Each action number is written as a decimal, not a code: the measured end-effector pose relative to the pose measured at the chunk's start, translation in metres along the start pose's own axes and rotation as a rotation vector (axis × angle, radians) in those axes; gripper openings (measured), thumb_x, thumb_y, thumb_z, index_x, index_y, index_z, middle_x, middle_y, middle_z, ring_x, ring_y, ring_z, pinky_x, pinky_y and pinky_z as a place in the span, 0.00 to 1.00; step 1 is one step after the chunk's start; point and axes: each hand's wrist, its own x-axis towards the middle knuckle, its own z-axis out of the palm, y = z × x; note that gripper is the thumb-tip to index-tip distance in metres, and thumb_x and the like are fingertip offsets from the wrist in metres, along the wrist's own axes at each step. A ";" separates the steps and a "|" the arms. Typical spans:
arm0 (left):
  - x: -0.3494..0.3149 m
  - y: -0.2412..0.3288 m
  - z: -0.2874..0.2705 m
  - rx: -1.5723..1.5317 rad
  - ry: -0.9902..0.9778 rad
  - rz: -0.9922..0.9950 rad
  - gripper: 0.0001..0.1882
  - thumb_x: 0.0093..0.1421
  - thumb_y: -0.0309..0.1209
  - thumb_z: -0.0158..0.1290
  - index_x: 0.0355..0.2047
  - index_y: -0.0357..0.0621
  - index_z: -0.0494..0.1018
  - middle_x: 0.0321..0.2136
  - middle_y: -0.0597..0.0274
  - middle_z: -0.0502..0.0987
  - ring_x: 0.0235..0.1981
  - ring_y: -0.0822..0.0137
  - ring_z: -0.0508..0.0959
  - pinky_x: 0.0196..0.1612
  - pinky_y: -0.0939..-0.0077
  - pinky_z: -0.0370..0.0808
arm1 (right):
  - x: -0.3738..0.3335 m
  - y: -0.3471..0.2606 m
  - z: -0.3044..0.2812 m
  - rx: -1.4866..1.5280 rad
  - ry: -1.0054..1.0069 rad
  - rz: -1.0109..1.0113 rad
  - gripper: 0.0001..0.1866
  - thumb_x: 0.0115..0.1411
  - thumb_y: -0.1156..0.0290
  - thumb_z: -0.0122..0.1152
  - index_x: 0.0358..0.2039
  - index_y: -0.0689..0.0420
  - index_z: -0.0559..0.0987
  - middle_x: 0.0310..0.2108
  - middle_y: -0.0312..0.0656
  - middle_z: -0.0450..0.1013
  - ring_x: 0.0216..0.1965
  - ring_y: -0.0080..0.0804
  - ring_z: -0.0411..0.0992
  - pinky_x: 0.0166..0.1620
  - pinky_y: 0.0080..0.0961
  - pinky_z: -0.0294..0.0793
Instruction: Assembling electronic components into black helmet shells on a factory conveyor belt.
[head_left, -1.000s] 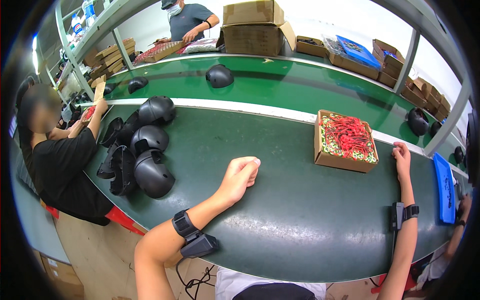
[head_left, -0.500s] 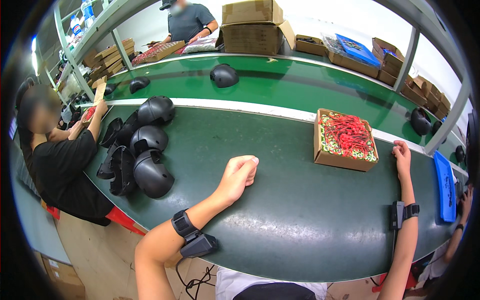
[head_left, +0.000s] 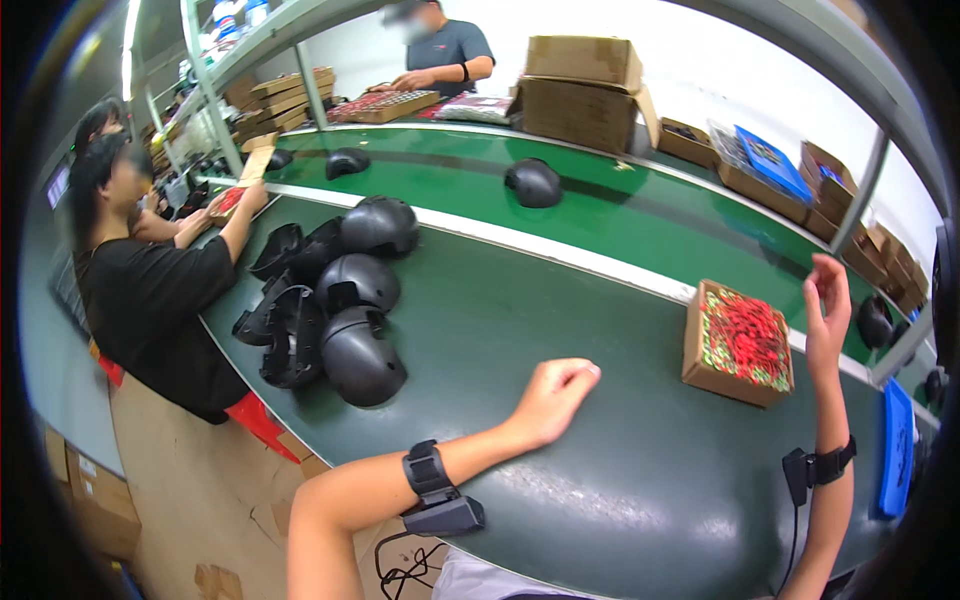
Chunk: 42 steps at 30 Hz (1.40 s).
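Observation:
My left hand (head_left: 557, 400) is curled into a loose fist over the green tabletop, with nothing visible in it. To the right, my right hand (head_left: 829, 310) is raised beside a cardboard box (head_left: 730, 384); its fingers are slightly bent, apart from the thumb, and hold nothing. Red wired parts with small green-and-white round pieces (head_left: 747, 340) fill that box. Left of my hands, several glossy black domed shells (head_left: 362, 357) lie grouped together, some showing their hollow insides.
Beyond a pale rail runs a green conveyor belt (head_left: 440, 185) carrying black domes (head_left: 533, 183). A blue tray (head_left: 897, 450) is at the right edge. At left, a person in black (head_left: 150, 310) handles a small box; another person (head_left: 450, 55) stands behind the belt near large cartons (head_left: 578, 110).
The view has shifted left, so the scene sits farther right and lower. My right hand has risen with its fingers pointing up. My left hand stays loosely closed over the table.

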 end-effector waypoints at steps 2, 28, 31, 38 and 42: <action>-0.002 0.001 -0.004 0.018 -0.002 -0.006 0.18 0.65 0.33 0.45 0.17 0.47 0.59 0.16 0.78 0.56 0.18 0.84 0.55 0.19 0.82 0.53 | 0.028 -0.063 0.054 0.056 -0.110 -0.078 0.14 0.57 0.76 0.54 0.46 0.60 0.72 0.32 0.34 0.67 0.35 0.19 0.65 0.40 0.19 0.65; -0.010 0.011 0.003 0.185 0.023 0.068 0.20 0.65 0.37 0.43 0.20 0.34 0.62 0.11 0.53 0.58 0.14 0.63 0.57 0.21 0.63 0.56 | 0.074 0.000 0.399 -0.426 -0.333 0.269 0.42 0.37 0.59 0.74 0.52 0.46 0.61 0.50 0.47 0.63 0.47 0.52 0.68 0.50 0.43 0.70; -0.007 0.012 0.007 0.195 0.020 0.081 0.20 0.65 0.37 0.43 0.20 0.34 0.63 0.11 0.53 0.59 0.14 0.61 0.57 0.21 0.62 0.56 | 0.075 0.004 0.383 -0.280 -0.272 0.289 0.45 0.32 0.64 0.77 0.49 0.54 0.60 0.48 0.49 0.62 0.48 0.50 0.67 0.50 0.39 0.70; -0.008 0.012 0.006 0.238 0.023 0.094 0.20 0.64 0.38 0.43 0.19 0.35 0.63 0.10 0.54 0.60 0.13 0.63 0.59 0.21 0.63 0.57 | 0.056 -0.049 0.345 -0.025 -0.371 0.126 0.42 0.32 0.61 0.77 0.47 0.58 0.65 0.43 0.50 0.67 0.45 0.44 0.67 0.49 0.35 0.68; -0.007 0.013 0.009 0.216 0.038 0.092 0.19 0.64 0.38 0.44 0.22 0.36 0.68 0.12 0.54 0.63 0.15 0.63 0.63 0.22 0.65 0.60 | 0.026 -0.088 0.318 0.007 -0.419 0.059 0.42 0.32 0.54 0.77 0.47 0.56 0.66 0.37 0.47 0.66 0.40 0.43 0.67 0.45 0.35 0.68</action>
